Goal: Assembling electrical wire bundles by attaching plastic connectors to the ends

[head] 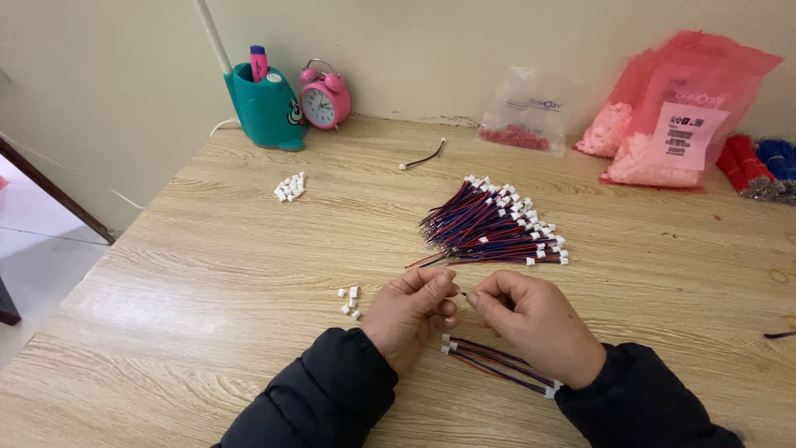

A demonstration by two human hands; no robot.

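At the back right of the wooden table, two pink translucent bags lean against the wall, one behind the other. The front one carries a white rectangular label with dark print and holds pale pink small parts. To their left sits a clear plastic bag with a layer of red pieces at its bottom. At the far right edge lie a red wire bundle and a blue wire bundle.

At the back left, a teal pen holder holds one pink highlighter, with a pink twin-bell alarm clock beside it.

A large fan of red-and-blue wire leads with white connectors lies mid-table; one single lead lies apart behind it. A cluster of white connector housings sits to the left, and five loose housings lie just beside the left hand.

The left hand and right hand meet fingertip to fingertip, both pinched narrowly on a small piece too tiny to identify. A small bundle of finished leads lies beneath the right wrist.
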